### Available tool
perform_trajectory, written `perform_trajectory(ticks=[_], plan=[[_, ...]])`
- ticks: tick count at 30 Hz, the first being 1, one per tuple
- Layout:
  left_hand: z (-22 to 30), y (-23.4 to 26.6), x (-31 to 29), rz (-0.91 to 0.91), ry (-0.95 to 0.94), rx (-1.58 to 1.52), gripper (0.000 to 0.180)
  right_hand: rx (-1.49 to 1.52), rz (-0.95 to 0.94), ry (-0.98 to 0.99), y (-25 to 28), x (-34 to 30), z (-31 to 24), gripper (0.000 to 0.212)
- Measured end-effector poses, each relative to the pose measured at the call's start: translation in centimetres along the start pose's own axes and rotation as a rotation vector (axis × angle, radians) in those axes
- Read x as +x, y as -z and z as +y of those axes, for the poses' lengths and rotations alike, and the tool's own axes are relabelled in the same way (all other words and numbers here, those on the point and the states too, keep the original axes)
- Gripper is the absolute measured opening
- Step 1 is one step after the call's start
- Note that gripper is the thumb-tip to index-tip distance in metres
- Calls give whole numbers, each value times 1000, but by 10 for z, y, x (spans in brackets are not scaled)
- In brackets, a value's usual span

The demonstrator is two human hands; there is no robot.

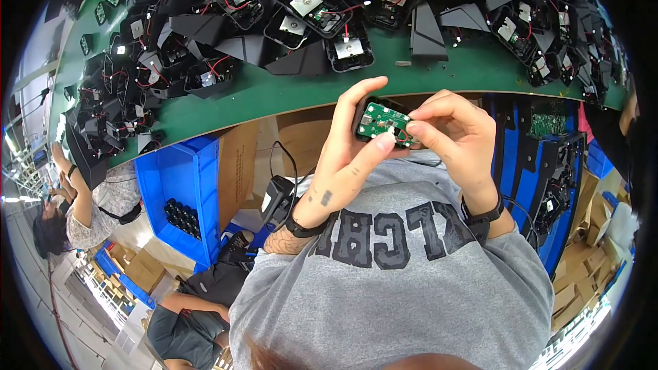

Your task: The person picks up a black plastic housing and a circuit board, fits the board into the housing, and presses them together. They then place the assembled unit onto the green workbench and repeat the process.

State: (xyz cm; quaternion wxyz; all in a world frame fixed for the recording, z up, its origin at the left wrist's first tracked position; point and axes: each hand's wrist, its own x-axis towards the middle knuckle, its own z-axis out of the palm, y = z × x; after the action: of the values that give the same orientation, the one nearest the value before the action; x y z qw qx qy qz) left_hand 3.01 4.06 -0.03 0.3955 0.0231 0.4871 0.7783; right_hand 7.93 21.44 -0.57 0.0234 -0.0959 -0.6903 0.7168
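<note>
In front of my chest, my left hand (340,154) grips a small black plastic housing (357,123) with a green circuit board (378,118) lying in it, face up. My left thumb presses on the board's near edge, and the fingers wrap round behind. Thumb and index finger of my right hand (462,138) are closed together at the board's right end. What they pinch, if anything, is hidden by the fingertips. A short red wire (403,140) shows by the board's lower right corner.
A green worktable (274,87) spans the far side, heaped with black housings (310,5) with metal plates and red wires. Loose circuit boards (101,13) lie at far left. Blue bins (211,188) stand below the table on both sides. Another person's arm (81,192) reaches the table at left.
</note>
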Motion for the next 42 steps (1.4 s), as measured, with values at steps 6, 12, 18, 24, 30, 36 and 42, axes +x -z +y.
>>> perform_trajectory(ticks=[6, 12, 18, 24, 30, 36, 42], plan=[[-6, 2, -2, 9, -29, 69, 55, -236, -71, 11, 3, 1, -7, 14], [-4, 1, 3, -11, -32, 47, 63, 236, -129, -399, 16, 11, 0, 14], [8, 20, 0, -75, 11, 57, 67, 487, -197, -477, 20, 3, 10, 21], [-2, 17, 6, -19, -386, 697, 52, 596, -215, -413, 8, -2, 12, 20], [-15, 15, 8, 81, -318, 564, 59, 265, -90, -318, -3, -3, -2, 17], [-11, 9, 9, 38, -111, 137, 63, 147, -128, -262, -4, -3, -10, 15], [-4, 8, 2, -31, -56, 94, 57, 48, -149, -353, 0, 0, -19, 15]])
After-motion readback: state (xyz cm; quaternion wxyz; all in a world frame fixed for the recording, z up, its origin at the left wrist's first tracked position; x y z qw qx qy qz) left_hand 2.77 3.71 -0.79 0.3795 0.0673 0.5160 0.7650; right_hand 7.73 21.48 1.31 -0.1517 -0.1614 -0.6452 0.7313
